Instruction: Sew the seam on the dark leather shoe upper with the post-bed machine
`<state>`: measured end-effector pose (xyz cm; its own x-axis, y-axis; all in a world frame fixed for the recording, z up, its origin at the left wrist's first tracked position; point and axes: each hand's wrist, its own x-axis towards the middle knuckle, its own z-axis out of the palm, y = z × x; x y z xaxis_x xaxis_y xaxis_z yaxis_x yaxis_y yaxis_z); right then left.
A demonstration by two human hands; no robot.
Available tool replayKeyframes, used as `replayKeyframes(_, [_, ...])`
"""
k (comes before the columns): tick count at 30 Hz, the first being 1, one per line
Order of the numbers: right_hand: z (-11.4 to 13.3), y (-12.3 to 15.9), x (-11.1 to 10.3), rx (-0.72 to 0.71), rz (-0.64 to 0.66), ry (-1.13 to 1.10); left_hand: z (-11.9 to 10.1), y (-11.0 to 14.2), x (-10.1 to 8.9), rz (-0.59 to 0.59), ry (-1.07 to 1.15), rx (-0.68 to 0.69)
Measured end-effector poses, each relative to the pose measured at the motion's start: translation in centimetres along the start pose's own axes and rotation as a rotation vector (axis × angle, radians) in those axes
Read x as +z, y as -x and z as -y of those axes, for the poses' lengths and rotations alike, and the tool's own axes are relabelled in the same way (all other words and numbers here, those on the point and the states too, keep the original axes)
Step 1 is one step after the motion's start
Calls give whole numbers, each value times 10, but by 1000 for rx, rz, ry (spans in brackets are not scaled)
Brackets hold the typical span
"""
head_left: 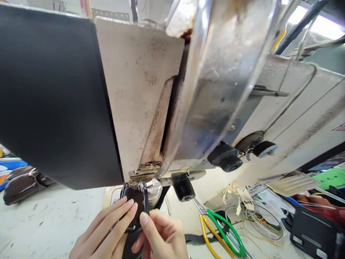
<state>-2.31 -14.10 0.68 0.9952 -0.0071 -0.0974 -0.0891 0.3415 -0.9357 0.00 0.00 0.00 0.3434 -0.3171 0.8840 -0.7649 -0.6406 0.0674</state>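
Observation:
A small dark brown leather piece point(137, 201) lies under the presser foot point(142, 185) of a sewing machine. My left hand point(109, 228) rests on the leather with its fingers stretched out side by side; its thumb is hidden. Along the right edge of the leather runs a narrow black strip point(147, 201). My right hand point(163, 230) pinches this strip between thumb and forefinger, close beside the left fingertips. Part of the leather's lower end is covered by both hands. The needle itself cannot be made out.
The machine head point(140, 72) fills the upper view, with a black panel point(54, 97) at left. Scissors point(225, 230) with green and yellow handles lie right of my hands. Dark brown leather point(24, 183) sits far left. Thread loops point(265, 223) and a black box point(314, 232) are at right.

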Motion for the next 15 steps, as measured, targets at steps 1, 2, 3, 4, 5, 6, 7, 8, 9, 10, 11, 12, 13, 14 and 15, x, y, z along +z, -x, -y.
replayKeyframes(1, [2,-2,0,-4,11,4,3,-1,-1,32,-9,4])
replayKeyframes(2, [4,-3,-1,-10,21,8,6,-2,-2,61,-20,20])
replayKeyframes(3, [5,-5,-1,-18,29,14,9,-3,-3,90,-28,45])
replayKeyframes(4, [6,-6,-1,-28,32,21,11,-5,-3,112,-39,65])
replayKeyframes(5, [8,-7,-2,-40,32,30,12,-8,-4,127,-54,68])
replayKeyframes(6, [9,-8,-2,-52,30,41,11,-12,-4,128,-81,47])
replayKeyframes(7, [10,-9,-3,-63,26,50,8,-16,-4,131,-114,34])
replayKeyframes(8, [11,-9,-3,-73,23,57,5,-20,-4,140,-146,26])
replayKeyframes(9, [13,-9,-4,-82,22,60,2,-23,-3,156,-169,19])
replayKeyframes(10, [14,-9,-4,-86,23,58,-1,-26,-3,172,-172,19])
replayKeyframes(11, [15,-9,-4,-84,27,52,-2,-28,-3,183,-150,24])
replayKeyframes(12, [15,-9,-5,-75,34,42,-1,-28,-4,191,-108,39])
replayKeyframes(13, [15,-9,-5,-61,44,30,2,-27,-6,202,-56,65])
replayKeyframes(14, [14,-9,-5,-46,54,18,6,-25,-8,211,-17,97])
replayKeyframes(15, [12,-9,-5,-35,63,6,10,-22,-11,217,2,143])
